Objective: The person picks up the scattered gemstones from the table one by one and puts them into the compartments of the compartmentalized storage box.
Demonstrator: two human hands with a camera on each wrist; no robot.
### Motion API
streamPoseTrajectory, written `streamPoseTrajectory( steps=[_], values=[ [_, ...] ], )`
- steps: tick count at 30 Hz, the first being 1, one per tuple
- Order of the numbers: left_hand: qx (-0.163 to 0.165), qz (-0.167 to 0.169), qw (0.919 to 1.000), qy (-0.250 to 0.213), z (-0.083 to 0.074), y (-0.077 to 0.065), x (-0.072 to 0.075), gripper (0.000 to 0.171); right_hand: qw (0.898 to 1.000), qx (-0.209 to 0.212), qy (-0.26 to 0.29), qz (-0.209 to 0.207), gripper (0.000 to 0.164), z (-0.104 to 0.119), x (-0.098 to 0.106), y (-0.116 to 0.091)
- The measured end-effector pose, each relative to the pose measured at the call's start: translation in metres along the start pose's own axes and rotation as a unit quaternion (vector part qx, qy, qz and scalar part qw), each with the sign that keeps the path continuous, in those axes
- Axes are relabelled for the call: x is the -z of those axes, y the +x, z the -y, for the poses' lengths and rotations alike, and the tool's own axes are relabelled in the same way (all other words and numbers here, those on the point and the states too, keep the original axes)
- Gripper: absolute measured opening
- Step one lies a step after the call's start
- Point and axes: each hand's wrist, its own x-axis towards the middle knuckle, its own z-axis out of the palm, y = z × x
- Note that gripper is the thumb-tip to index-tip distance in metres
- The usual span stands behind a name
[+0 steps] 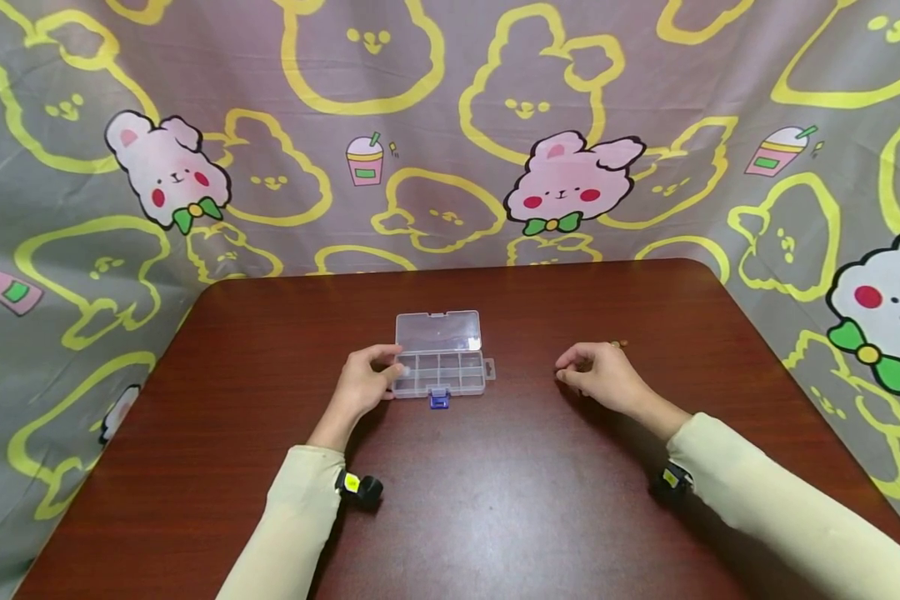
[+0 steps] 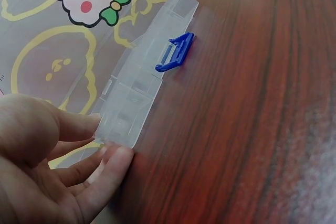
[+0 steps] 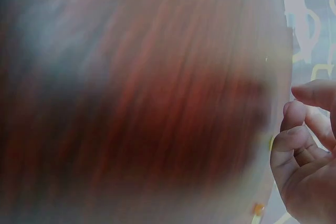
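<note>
My left hand (image 1: 363, 379) grips the left end of a clear plastic compartment box (image 1: 450, 379), thumb at the near side and fingers at the end wall. Its lid (image 1: 438, 332) stands raised at the back, and a blue latch (image 1: 439, 401) hangs at the front. In the left wrist view, the same box (image 2: 131, 98) shows its front wall close to my fingertips (image 2: 122, 156). My right hand (image 1: 603, 379) hovers over the table to the right of the box, fingers loosely bent. The right wrist view shows that hand (image 3: 310, 145) with nothing visible between thumb and fingers.
Small yellowish pieces (image 1: 621, 343) lie on the brown table (image 1: 495, 492) just beyond my right hand; one orange piece (image 3: 259, 209) shows in the right wrist view. A patterned curtain (image 1: 435, 133) encloses the table's back and sides.
</note>
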Motion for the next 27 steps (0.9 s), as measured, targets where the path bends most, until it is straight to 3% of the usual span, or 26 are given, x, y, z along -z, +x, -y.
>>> streamPoseTrajectory(
  steps=[27],
  values=[
    [0.002, 0.002, 1.0, 0.001, -0.002, -0.001, 0.001, 0.032, 0.998, -0.032, -0.042, -0.042, 0.015, -0.021, 0.023, -0.009]
  ],
)
